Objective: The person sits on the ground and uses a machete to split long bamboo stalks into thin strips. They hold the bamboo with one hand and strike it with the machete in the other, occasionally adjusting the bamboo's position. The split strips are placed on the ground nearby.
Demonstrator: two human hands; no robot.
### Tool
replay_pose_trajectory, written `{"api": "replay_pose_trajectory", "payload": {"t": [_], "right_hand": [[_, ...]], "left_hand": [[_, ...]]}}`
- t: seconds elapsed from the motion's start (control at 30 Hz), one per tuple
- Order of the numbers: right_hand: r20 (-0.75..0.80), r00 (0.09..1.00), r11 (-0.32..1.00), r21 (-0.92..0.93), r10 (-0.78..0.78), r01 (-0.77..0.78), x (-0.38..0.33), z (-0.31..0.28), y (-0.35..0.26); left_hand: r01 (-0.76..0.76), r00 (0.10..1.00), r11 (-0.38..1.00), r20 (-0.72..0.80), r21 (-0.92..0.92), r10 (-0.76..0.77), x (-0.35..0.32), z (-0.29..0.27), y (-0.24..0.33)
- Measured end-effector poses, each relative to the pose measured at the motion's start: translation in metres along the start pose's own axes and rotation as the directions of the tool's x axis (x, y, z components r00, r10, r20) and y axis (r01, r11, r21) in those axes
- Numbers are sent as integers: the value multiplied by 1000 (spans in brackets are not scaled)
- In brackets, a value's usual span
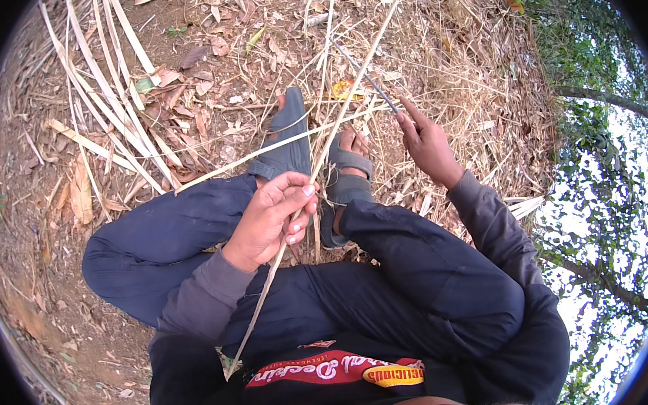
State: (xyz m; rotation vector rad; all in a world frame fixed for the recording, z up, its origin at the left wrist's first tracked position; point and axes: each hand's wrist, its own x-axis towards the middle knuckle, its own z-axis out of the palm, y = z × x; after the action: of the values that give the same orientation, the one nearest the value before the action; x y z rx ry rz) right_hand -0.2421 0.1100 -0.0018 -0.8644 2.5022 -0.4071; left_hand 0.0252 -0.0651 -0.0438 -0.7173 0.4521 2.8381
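Note:
My left hand is closed around a long pale plant strip, pinching it between thumb and fingers. The strip runs slantwise from beyond my feet down to the front of my shirt, its near end tapering and darker. My right hand is closed on a knife with a long, thin, grey blade, its index finger stretched along it. The blade points away and to the left, its far part by the strip; whether they touch I cannot tell. The knife's handle is hidden in my palm.
Several split pale strips lie on the leaf-strewn ground at the far left. Another strip lies across my left sandal. Dry fibres are scattered beyond my right foot. A yellow scrap lies near my toes. Trees stand at right.

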Motion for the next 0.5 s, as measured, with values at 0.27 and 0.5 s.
{"api": "replay_pose_trajectory", "payload": {"t": [0.27, 0.5], "right_hand": [[-225, 974, 987, 159, 30, 6, -4, 11, 11], [39, 985, 932, 321, 166, -170, -17, 41, -7]], "left_hand": [[78, 997, 997, 21, -17, -77, 1, -2, 4], [40, 999, 999, -31, 17, -39, 4, -12, -3]]}}
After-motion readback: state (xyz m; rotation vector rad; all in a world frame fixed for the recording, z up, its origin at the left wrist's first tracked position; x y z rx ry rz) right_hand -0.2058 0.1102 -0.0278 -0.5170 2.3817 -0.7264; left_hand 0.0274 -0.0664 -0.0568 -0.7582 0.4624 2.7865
